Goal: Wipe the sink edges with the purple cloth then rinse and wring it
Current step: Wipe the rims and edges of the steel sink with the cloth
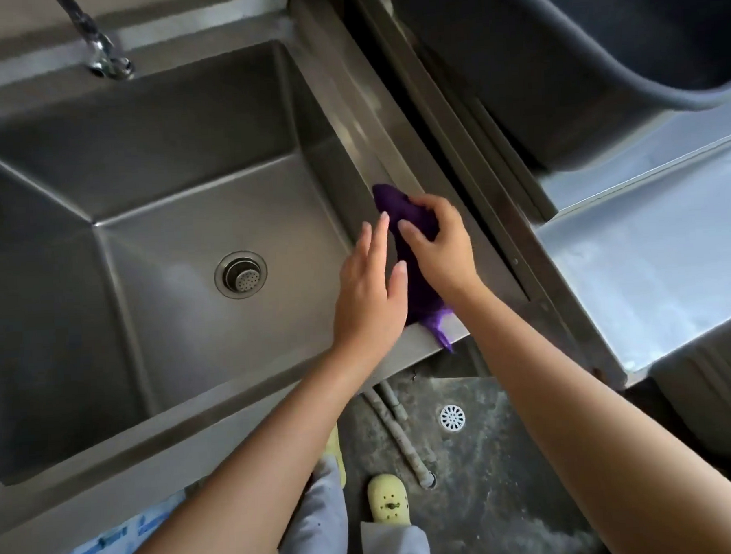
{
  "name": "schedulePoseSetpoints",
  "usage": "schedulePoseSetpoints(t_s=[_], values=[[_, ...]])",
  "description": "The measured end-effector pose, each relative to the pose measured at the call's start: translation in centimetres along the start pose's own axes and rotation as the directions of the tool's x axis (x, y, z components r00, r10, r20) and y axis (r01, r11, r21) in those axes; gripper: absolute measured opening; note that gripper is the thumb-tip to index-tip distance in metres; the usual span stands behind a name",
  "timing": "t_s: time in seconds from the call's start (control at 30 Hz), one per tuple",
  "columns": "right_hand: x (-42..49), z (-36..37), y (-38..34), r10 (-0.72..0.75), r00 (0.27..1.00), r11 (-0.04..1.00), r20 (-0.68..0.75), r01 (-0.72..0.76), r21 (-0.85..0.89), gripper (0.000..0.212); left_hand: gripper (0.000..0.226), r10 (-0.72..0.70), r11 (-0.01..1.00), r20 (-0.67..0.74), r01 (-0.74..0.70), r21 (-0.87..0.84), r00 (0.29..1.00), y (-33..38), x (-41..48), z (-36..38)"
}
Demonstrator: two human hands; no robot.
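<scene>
The purple cloth lies stretched along the right-hand rim of the sink, its long axis following that rim from the near corner, where a frayed tail droops over the front edge, up toward the tap end, where it narrows to a point. The right hand sits on top of it, fingers curled and pressing the bunched cloth onto the steel, so it is the nearer hand and already in contact. The left hand hovers just beside the cloth on the basin side, fingers spread and holding nothing. The next stroke, I judge, should run lengthwise along the rim, away from the body
</scene>
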State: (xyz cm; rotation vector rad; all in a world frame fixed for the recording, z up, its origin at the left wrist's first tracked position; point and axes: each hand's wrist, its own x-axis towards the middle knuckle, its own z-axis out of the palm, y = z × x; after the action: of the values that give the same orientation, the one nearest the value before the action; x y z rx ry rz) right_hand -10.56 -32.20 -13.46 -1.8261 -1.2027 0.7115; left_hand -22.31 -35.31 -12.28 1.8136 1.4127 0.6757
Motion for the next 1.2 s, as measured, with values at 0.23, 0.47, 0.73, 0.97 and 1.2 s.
schedulePoseSetpoints(t_s=[0.23, 0.47, 0.73, 0.97, 1.2], values=[[2.2, -2.5, 2.3, -0.107, 0.97, 0.852, 0.218, 0.203, -0.483, 0.043, 0.063, -0.002, 0.963, 0.21, -0.054, 0.262, 0.978, -3.9, 5.4, 4.4], [2.9, -2.2, 3.6, -0.184, 0.953, 0.773, 0.24, 0.291, -0.564, 0.044, 0.044, 0.21, 0.888, 0.061, -0.216, 0.406, 0.976, -3.9, 5.7, 6.0], [5.4, -0.2, 2.5, -0.191, 0.965, 0.804, 0.182, 0.26, -0.535, 0.045, 0.046, 0.154, 0.886, 0.067, -0.168, 0.433, 0.986, -4.2, 9.0, 4.9], [9.3, 0.9, 2.1, -0.208, 0.93, 0.757, 0.302, 0.349, -0.553, 0.047, 0.041, 0.153, 0.869, 0.054, -0.161, 0.469, 0.987, -5.0, 12.6, 3.5], [12.3, 2.1, 2.1, -0.176, 0.922, 0.752, 0.344, 0.351, -0.558, 0.052, 0.043, 0.149, 0.888, 0.013, -0.139, 0.439, 0.989, -5.6, 15.8, 2.2]])
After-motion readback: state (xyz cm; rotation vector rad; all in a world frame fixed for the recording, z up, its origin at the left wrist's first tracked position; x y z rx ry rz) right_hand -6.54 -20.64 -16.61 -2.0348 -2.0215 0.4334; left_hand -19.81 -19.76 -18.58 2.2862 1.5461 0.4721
